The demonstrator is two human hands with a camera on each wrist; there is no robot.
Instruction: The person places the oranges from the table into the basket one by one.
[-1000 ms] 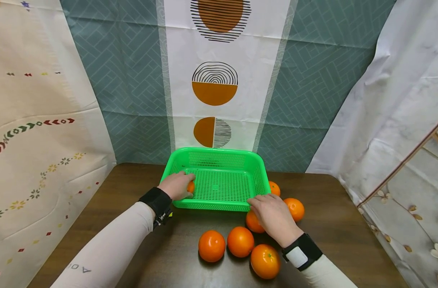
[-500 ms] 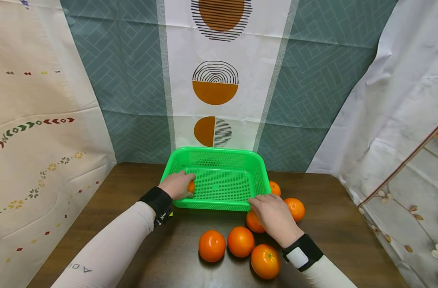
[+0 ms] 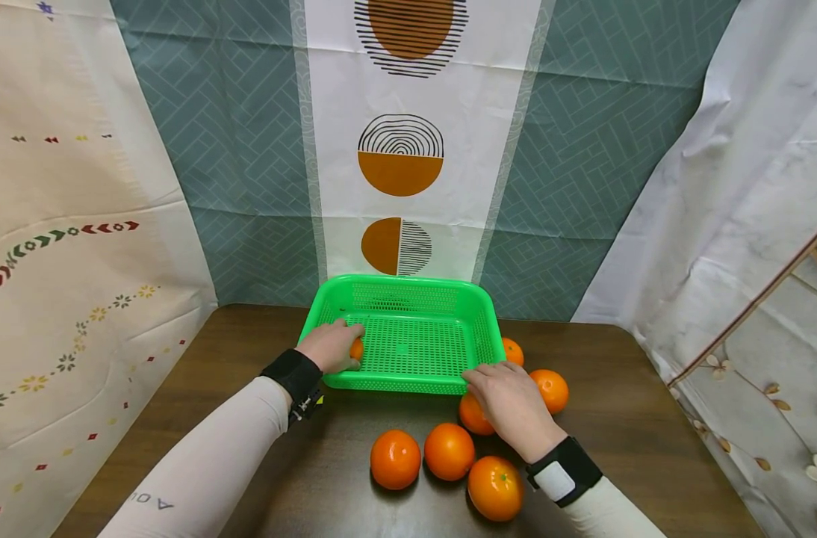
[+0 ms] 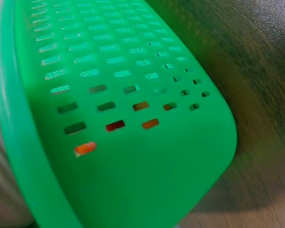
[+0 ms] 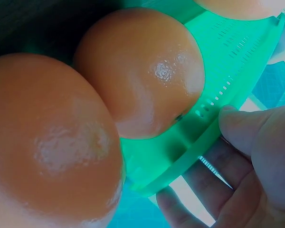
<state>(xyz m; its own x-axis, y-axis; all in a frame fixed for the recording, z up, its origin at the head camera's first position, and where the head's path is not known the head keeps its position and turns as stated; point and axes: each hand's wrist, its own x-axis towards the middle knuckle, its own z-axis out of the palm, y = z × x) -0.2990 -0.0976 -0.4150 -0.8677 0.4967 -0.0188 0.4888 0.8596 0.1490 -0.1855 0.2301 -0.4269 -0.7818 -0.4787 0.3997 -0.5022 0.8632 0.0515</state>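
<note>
A green perforated plastic basket (image 3: 395, 382) stands at the back of the table. My left hand (image 3: 329, 347) reaches over its left end and holds an orange (image 3: 357, 349) inside, mostly covered by the fingers. Through the basket's slots, bits of orange (image 4: 85, 148) show in the left wrist view. At the front right corner, my right hand (image 3: 509, 403) grips the basket's rim. In the right wrist view the thumb (image 5: 242, 126) lies on one side of the rim and the fingers on the other. One orange (image 3: 476, 415) sits partly behind that hand.
Three oranges, a left one (image 3: 395, 460), a middle one (image 3: 449, 451) and a right one (image 3: 495, 489), lie in front on the brown wooden table (image 3: 301, 478). Two more, one nearer (image 3: 550, 391) and one farther (image 3: 512, 352), sit right of the basket. Patterned cloths (image 3: 247, 179) hang behind.
</note>
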